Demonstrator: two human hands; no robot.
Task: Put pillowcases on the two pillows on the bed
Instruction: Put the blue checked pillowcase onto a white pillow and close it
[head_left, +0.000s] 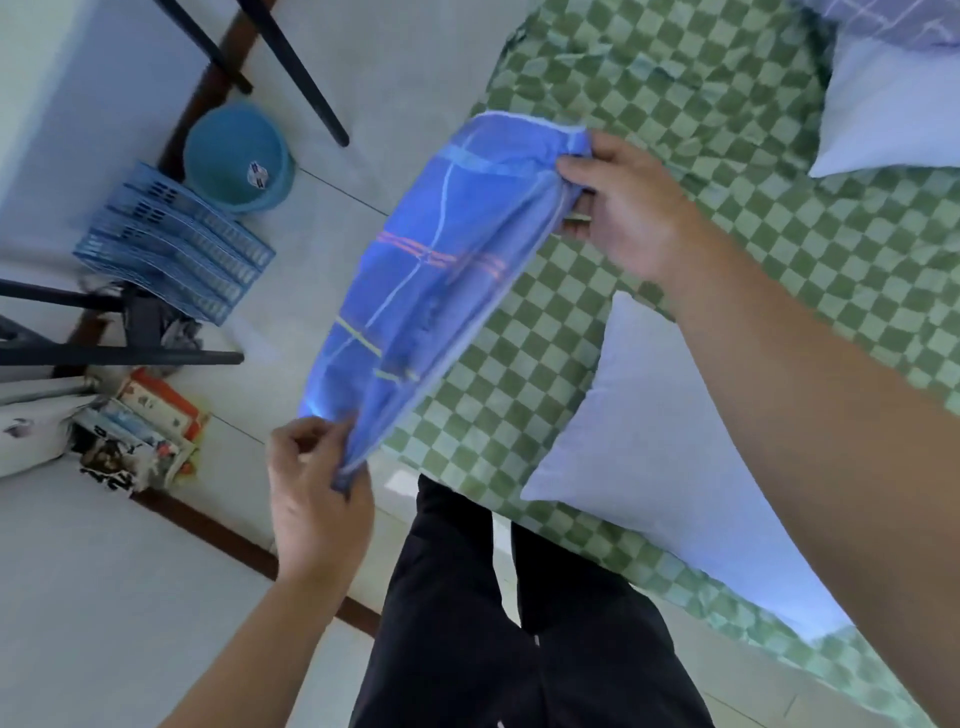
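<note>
Leftmost, a stack of blue plastic baskets (174, 241) lies on the pale floor (104, 597) with a teal bucket (236, 158) just behind it, both beside the dark legs of a chair (119, 356); below them a heap of books and magazines (140, 431) sits against the wall. Moving right, the left hand (317, 499) is low in the view, its fingers curled and its thumb pressed against them, pinching the near end of a blue pillowcase (441, 270). The pillowcase, marked with thin pale, orange and yellow stripes, stretches taut up and to the right through the air, partly over the floor and partly over the edge of the bed (691, 104). Under it, the person's legs in black trousers (498, 623) stand on the floor just beside the bed. Further right, the right hand (623, 208) grips the far end of the pillowcase, with the fabric bunched between the thumb and the curled fingers; the forearm runs down to the lower right corner. The bed wears a green-and-white checked sheet. On it, beneath the right forearm, lies a bare white pillow (649, 441), near the bed's edge and partly hidden by the arm. At the upper right a second white pillow (883, 119) rests on the sheet, well apart from the first, with a pale checked cloth (893, 21) lying over its top edge.
</note>
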